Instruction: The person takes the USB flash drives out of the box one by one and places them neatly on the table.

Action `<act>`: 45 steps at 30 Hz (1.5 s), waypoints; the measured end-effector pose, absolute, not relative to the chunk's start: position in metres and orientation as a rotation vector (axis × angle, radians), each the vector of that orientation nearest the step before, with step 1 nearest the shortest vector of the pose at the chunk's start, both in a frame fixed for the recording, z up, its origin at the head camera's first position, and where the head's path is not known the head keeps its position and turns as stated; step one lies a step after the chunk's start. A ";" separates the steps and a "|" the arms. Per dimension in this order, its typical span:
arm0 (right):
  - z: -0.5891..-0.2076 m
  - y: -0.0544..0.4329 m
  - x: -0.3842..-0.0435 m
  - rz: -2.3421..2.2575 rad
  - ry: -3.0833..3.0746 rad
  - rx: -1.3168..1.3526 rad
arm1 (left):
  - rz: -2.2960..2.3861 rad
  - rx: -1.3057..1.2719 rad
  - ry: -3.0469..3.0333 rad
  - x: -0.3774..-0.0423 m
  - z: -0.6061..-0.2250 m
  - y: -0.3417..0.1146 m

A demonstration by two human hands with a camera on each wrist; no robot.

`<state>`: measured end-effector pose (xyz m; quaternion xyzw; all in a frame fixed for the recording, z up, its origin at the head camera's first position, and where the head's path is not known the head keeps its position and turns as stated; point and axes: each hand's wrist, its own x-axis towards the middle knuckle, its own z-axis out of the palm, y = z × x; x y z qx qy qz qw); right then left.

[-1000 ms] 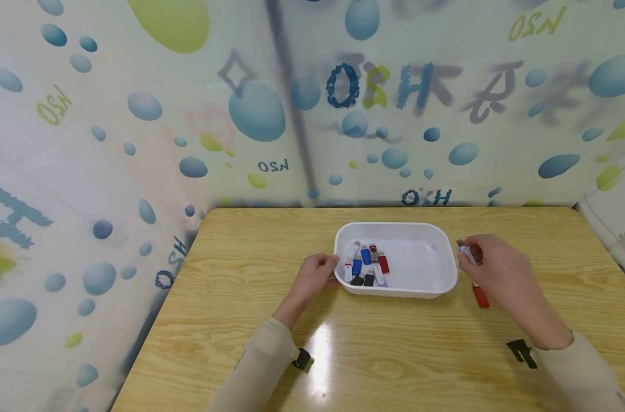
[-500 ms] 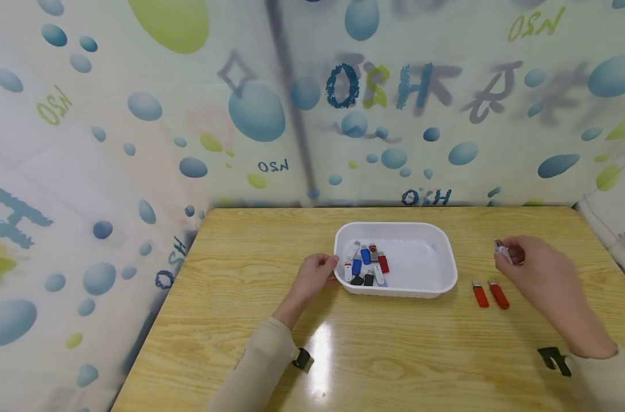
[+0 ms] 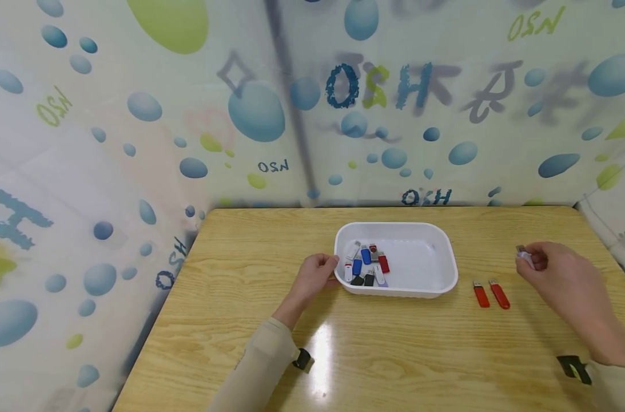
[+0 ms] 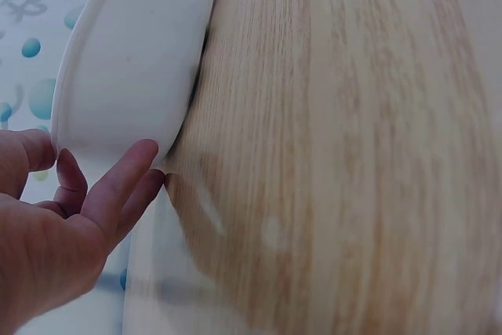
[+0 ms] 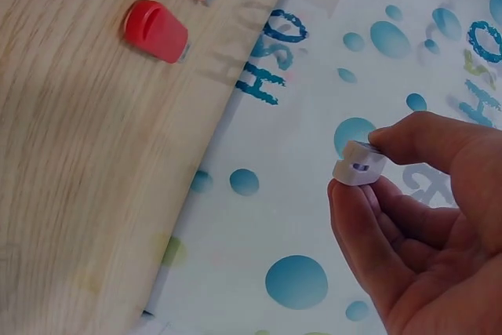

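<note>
My right hand (image 3: 564, 274) pinches a pale, whitish-lavender USB stick (image 5: 359, 164) between thumb and fingertips, over the right part of the table. Its metal plug points away from me in the head view. To the left of that hand, two red USB sticks (image 3: 481, 294) lie side by side on the wood. My left hand (image 3: 314, 274) holds the left end of a white plastic tub (image 3: 399, 293), thumb at the rim and fingers against the outer wall (image 4: 133, 60). Inside the tub's left half lie several USB sticks, among them a blue one (image 3: 366, 255), red, white and black ones.
The wooden table (image 3: 394, 355) ends at a patterned curtain (image 3: 312, 114) along the back. Black straps (image 3: 573, 368) show at both wrists. Light reflects off the table's front middle.
My right hand has moved right, away from the tub, with the pale USB stick. The second red stick, hidden behind the hand before, now shows. My left hand and the tub stay put.
</note>
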<state>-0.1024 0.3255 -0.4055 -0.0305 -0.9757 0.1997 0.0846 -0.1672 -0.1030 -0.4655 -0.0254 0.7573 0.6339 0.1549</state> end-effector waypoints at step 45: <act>-0.453 0.353 -0.107 0.641 -3.308 -0.047 | 1.763 -0.100 2.194 -0.168 -0.464 -0.103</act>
